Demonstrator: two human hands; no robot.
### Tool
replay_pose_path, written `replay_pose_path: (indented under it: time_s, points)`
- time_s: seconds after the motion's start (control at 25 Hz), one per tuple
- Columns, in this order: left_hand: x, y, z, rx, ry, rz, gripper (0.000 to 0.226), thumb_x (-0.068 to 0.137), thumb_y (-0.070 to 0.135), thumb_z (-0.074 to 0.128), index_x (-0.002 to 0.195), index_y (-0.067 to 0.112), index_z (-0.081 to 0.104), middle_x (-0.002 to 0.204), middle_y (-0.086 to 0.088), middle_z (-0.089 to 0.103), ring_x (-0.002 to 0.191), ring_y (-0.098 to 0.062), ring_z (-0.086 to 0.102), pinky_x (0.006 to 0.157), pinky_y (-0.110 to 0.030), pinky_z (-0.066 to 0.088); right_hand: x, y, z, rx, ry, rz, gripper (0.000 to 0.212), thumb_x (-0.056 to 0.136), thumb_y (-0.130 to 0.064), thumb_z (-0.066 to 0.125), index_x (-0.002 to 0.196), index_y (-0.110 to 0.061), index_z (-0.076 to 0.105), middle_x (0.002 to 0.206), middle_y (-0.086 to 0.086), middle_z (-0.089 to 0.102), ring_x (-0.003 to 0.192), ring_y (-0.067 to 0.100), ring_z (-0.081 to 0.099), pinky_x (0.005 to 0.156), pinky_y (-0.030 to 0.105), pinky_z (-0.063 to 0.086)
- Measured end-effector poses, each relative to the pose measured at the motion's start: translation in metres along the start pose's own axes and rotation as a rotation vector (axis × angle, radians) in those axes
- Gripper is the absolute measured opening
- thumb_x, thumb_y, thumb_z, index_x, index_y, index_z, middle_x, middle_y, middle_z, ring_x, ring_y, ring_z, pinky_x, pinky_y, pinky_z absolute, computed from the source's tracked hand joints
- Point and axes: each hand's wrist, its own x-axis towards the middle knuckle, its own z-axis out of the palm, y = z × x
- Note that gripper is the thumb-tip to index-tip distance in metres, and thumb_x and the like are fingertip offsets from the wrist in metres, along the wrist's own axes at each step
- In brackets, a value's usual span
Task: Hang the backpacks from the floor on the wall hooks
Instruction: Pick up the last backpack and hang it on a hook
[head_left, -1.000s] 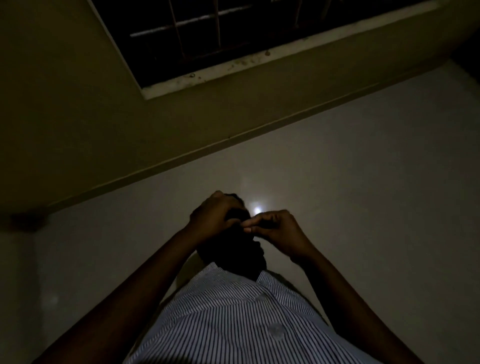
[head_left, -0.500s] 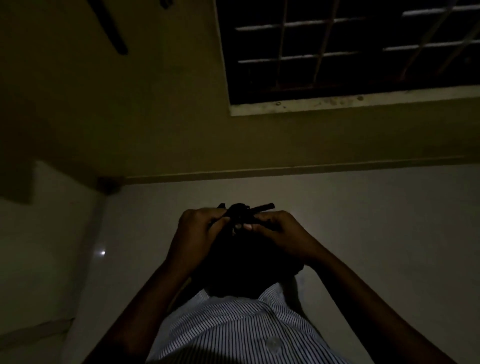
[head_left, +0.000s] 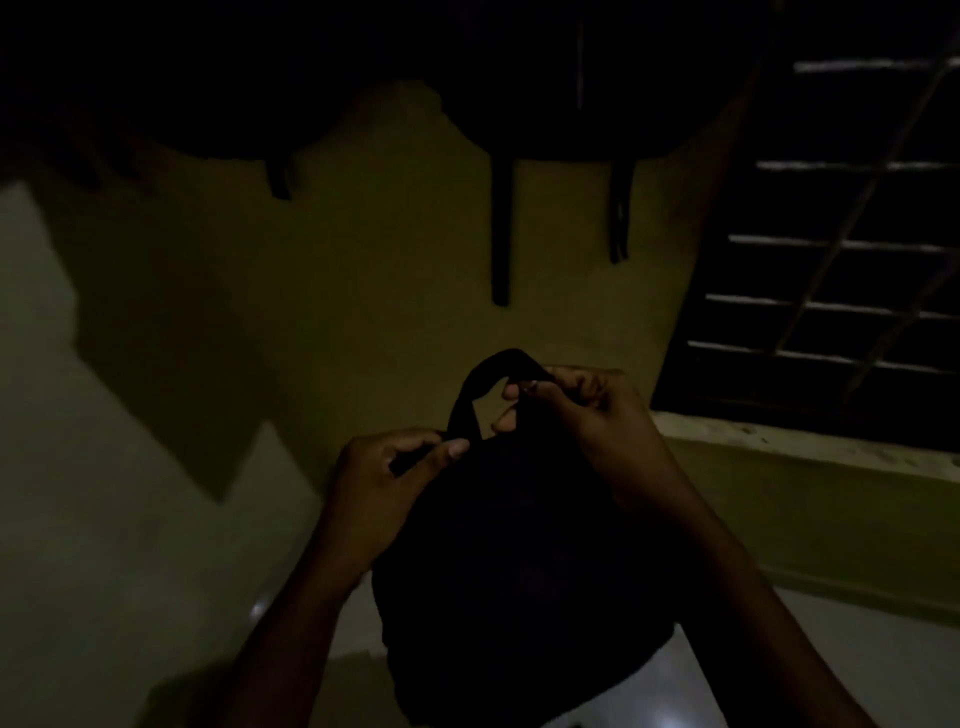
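Note:
The room is very dark. A black backpack (head_left: 519, 571) hangs in front of me, off the floor, held up by both hands. My right hand (head_left: 587, 421) pinches the top of its carry loop (head_left: 483, 379), which stands up in an arch. My left hand (head_left: 384, 478) grips the strap at the loop's left base. Above, two dark backpacks (head_left: 597, 78) hang against the yellow wall (head_left: 363, 260), with straps (head_left: 501, 234) dangling down. The hooks themselves are hidden in the dark.
A barred window (head_left: 831, 260) with a pale sill (head_left: 805, 441) is at the right. A pale side wall (head_left: 78, 467) meets the yellow wall at the left. Glossy floor (head_left: 831, 649) shows below.
My view has swung up from the floor to the wall. The backpack has risen with both hands, and its carry loop now stands open between them.

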Motion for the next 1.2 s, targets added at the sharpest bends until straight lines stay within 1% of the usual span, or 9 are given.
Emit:
replay_pose_path:
  time_s: [0.16,0.28,0.4,0.52,0.6,0.68,0.92,1.08,1.2]
  points:
    - [0.044,0.009,-0.043,-0.082,0.240,0.180,0.020,0.069,0.032,0.065,0.056,0.046,0.072,0.063,0.025,0.071,0.063,0.010,0.066,0.057,-0.007,0.050,0.061,-0.033,0.041,-0.012,-0.044,-0.113,0.031,0.093,-0.009,0.048,0.071,-0.017,0.068,0.055,-0.004,0.071,0.052,0.004,0.065,0.049,0.014,0.051]
    - [0.090,0.027,-0.069,-0.103,0.370,0.270,0.013,0.065,0.044,0.063,0.058,0.052,0.069,0.064,0.032,0.069,0.066,0.013,0.066,0.057,-0.005,0.050,0.108,-0.061,0.061,-0.065,-0.067,-0.195,0.028,0.094,-0.012,0.047,0.075,-0.016,0.068,0.058,-0.004,0.072,0.055,0.007,0.066,0.054,0.020,0.052]
    - [0.140,0.053,-0.095,-0.124,0.469,0.384,0.007,0.061,0.053,0.062,0.058,0.052,0.069,0.063,0.031,0.069,0.068,0.009,0.067,0.063,-0.016,0.055,0.156,-0.095,0.072,-0.064,-0.091,-0.265,0.028,0.094,-0.015,0.046,0.077,-0.016,0.068,0.062,-0.004,0.073,0.059,0.005,0.067,0.057,0.019,0.054]
    - [0.186,0.082,-0.115,-0.126,0.575,0.469,0.012,0.077,0.034,0.066,0.068,0.038,0.071,0.069,0.016,0.072,0.080,-0.012,0.070,0.075,-0.036,0.058,0.196,-0.129,0.080,-0.137,-0.136,-0.369,0.025,0.094,-0.016,0.047,0.081,-0.020,0.068,0.075,-0.007,0.071,0.067,-0.003,0.066,0.062,0.010,0.053]
    - [0.212,0.109,-0.129,-0.128,0.629,0.536,0.024,0.082,0.020,0.066,0.066,0.037,0.070,0.068,0.017,0.071,0.081,-0.009,0.070,0.073,-0.030,0.058,0.218,-0.154,0.083,-0.189,-0.180,-0.436,0.018,0.091,-0.019,0.052,0.087,-0.027,0.067,0.086,-0.012,0.070,0.074,-0.010,0.066,0.063,0.006,0.052]
    - [0.231,0.138,-0.141,-0.143,0.641,0.614,0.028,0.079,0.021,0.067,0.059,0.041,0.070,0.064,0.024,0.072,0.074,0.002,0.070,0.067,-0.017,0.056,0.237,-0.178,0.083,-0.226,-0.203,-0.524,0.020,0.091,-0.019,0.052,0.092,-0.033,0.066,0.089,-0.017,0.069,0.081,-0.014,0.064,0.065,0.005,0.052]
    - [0.252,0.191,-0.164,-0.191,0.614,0.710,0.020,0.079,0.022,0.067,0.064,0.035,0.074,0.072,0.015,0.076,0.077,-0.002,0.072,0.065,-0.012,0.055,0.262,-0.226,0.085,-0.283,-0.138,-0.731,0.026,0.093,-0.019,0.048,0.088,-0.035,0.068,0.093,-0.016,0.071,0.092,-0.005,0.065,0.078,0.010,0.053]
    - [0.242,0.186,-0.177,-0.204,0.605,0.692,0.023,0.080,0.016,0.067,0.066,0.034,0.072,0.066,0.018,0.074,0.072,0.003,0.071,0.061,-0.009,0.053,0.260,-0.225,0.100,-0.310,-0.171,-0.700,0.027,0.093,-0.020,0.048,0.083,-0.033,0.069,0.092,-0.011,0.072,0.089,0.001,0.067,0.076,0.016,0.056]
    - [0.228,0.174,-0.195,-0.242,0.584,0.655,0.028,0.080,0.015,0.066,0.060,0.033,0.074,0.066,0.016,0.075,0.068,0.001,0.071,0.055,-0.009,0.053,0.258,-0.218,0.121,-0.311,-0.206,-0.641,0.030,0.094,-0.019,0.047,0.079,-0.031,0.070,0.086,-0.011,0.073,0.085,0.001,0.069,0.070,0.013,0.055]
